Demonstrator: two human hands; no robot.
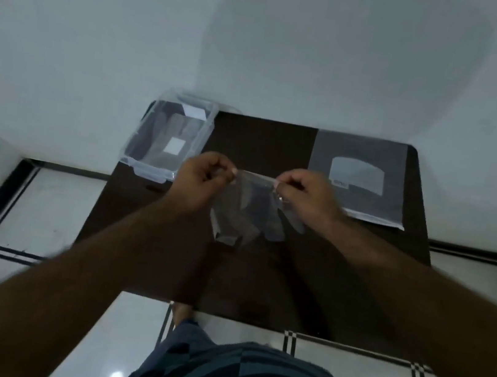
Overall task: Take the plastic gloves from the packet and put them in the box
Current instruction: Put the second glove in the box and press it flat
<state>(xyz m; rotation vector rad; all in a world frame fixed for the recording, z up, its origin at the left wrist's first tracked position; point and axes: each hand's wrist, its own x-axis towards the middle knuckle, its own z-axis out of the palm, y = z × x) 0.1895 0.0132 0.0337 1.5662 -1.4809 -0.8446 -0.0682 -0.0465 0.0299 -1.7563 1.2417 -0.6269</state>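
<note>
Currently, status: I hold one plastic glove (245,212) stretched above the dark table (259,280).
Left hand (198,177): fingers pinching the cuff's left corner.
Right hand (307,195): fingers pinching its right corner.
Handling: probably featherlight, limp, slippery; grip the cuff edge.
Destination: clear box (167,137), left; packet (367,180), right.

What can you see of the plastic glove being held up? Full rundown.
The plastic glove is thin, see-through film, slightly grey against the dark table. It hangs cuff-up, finger shapes drooping toward the person, wrinkled and partly folded at its lower end. The left hand and right hand pinch the two ends of its top edge, stretching it taut. It sits mid-table, between the clear box and the packet, touching neither; whether it touches the table is unclear.
</note>
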